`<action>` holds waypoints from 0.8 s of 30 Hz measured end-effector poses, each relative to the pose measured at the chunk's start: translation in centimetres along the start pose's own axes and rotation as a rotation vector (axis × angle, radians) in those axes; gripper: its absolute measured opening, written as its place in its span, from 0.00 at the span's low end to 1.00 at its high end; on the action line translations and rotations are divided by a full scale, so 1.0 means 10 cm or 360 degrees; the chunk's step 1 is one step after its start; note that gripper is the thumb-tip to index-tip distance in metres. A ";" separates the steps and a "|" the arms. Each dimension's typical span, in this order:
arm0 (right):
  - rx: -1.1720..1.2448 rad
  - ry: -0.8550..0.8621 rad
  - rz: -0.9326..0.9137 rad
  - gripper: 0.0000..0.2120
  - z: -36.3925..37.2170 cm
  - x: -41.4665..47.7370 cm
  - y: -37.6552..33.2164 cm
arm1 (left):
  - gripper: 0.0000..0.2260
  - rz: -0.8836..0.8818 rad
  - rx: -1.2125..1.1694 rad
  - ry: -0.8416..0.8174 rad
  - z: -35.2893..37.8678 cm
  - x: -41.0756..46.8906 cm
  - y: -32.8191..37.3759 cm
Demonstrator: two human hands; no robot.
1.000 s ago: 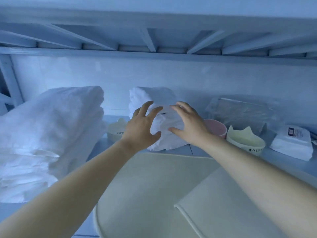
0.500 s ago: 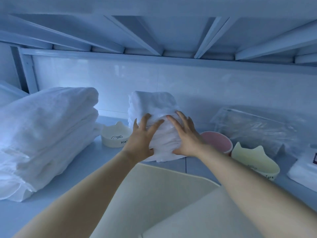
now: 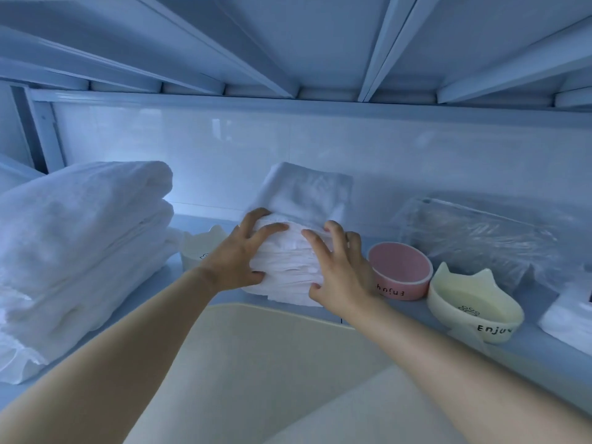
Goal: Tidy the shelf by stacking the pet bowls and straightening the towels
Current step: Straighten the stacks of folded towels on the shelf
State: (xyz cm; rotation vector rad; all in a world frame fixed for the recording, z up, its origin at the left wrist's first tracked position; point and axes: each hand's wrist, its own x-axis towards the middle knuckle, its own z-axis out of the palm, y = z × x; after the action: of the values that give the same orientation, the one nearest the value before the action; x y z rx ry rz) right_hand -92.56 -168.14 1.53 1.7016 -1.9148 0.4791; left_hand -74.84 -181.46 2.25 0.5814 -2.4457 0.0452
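Observation:
A small stack of folded white towels (image 3: 304, 200) stands mid-shelf against the back wall. My left hand (image 3: 238, 254) grips its front left side, fingers curled over the folds. My right hand (image 3: 339, 270) grips the front right side the same way. A cream cat-eared bowl (image 3: 197, 248) sits left of the stack, partly hidden behind my left hand. A pink round bowl (image 3: 400, 270) stands just right of my right hand. Another cream cat-eared bowl (image 3: 474, 306) marked "Enjoy" sits farther right, touching the pink one.
A big pile of thick white towels (image 3: 77, 245) fills the shelf's left end. A clear plastic bag (image 3: 480, 235) lies at the back right, a white packet (image 3: 570, 318) at the far right. Cream mats (image 3: 272, 363) lie in front. Shelf beams (image 3: 384, 49) hang close overhead.
Both hands have gone from hovering before the small towel stack to gripping its front sides. The camera has moved closer and looks up more.

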 end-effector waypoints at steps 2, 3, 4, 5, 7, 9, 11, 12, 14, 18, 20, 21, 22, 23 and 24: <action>-0.0001 -0.0058 0.0014 0.45 -0.04 0.08 -0.02 | 0.43 -0.0053 0.0047 -0.0045 0.03 0.04 -0.02; 0.0008 -0.0085 0.0014 0.46 -0.06 0.11 -0.01 | 0.43 -0.0080 0.0057 -0.0049 0.05 0.05 -0.02; 0.0018 -0.0104 0.0008 0.46 -0.06 0.14 0.00 | 0.43 -0.0114 0.0060 -0.0042 0.08 0.05 0.00; 0.0031 -0.0116 0.0000 0.46 -0.06 0.15 0.02 | 0.43 -0.0154 0.0060 -0.0027 0.11 0.04 0.02; 0.0073 -0.0116 -0.0013 0.47 -0.05 0.14 0.04 | 0.44 -0.0230 0.0058 0.0022 0.15 0.01 0.08; 0.0116 -0.0102 -0.0030 0.47 -0.03 0.12 0.06 | 0.45 -0.0289 0.0019 0.0062 0.17 -0.05 0.16; 0.0168 -0.0093 -0.0042 0.47 -0.02 0.09 0.08 | 0.44 -0.0315 -0.0063 0.0097 0.15 -0.10 0.24; 0.0194 -0.0088 -0.0039 0.47 -0.01 0.06 0.08 | 0.43 -0.0323 -0.0094 0.0120 0.13 -0.11 0.27; 0.0224 -0.0083 -0.0023 0.48 0.02 0.00 0.06 | 0.40 -0.0342 -0.0094 0.0159 0.11 -0.14 0.33; 0.0251 -0.0081 -0.0008 0.47 0.04 -0.05 0.01 | 0.40 -0.0386 -0.0040 0.0167 0.16 -0.19 0.38; 0.0229 -0.0078 -0.0029 0.46 0.02 -0.02 0.03 | 0.41 -0.0386 -0.0041 0.0151 0.15 -0.22 0.36; 0.0212 -0.0081 -0.0044 0.45 0.01 0.00 0.06 | 0.40 -0.0368 -0.0045 0.0146 0.14 -0.23 0.35; 0.0198 -0.0084 -0.0053 0.45 0.00 0.01 0.09 | 0.40 -0.0343 -0.0042 0.0137 0.12 -0.25 0.33; 0.0187 -0.0081 -0.0048 0.45 0.00 0.02 0.12 | 0.39 -0.0318 -0.0024 0.0125 0.10 -0.28 0.32; 0.0178 -0.0077 -0.0024 0.45 0.01 0.02 0.14 | 0.39 -0.0299 0.0009 0.0108 0.08 -0.33 0.30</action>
State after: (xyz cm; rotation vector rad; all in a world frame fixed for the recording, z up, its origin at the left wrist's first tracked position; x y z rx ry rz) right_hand -93.96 -168.16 1.73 1.8125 -1.9401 0.5531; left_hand -74.19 -177.63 0.06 0.7965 -2.3160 -0.0049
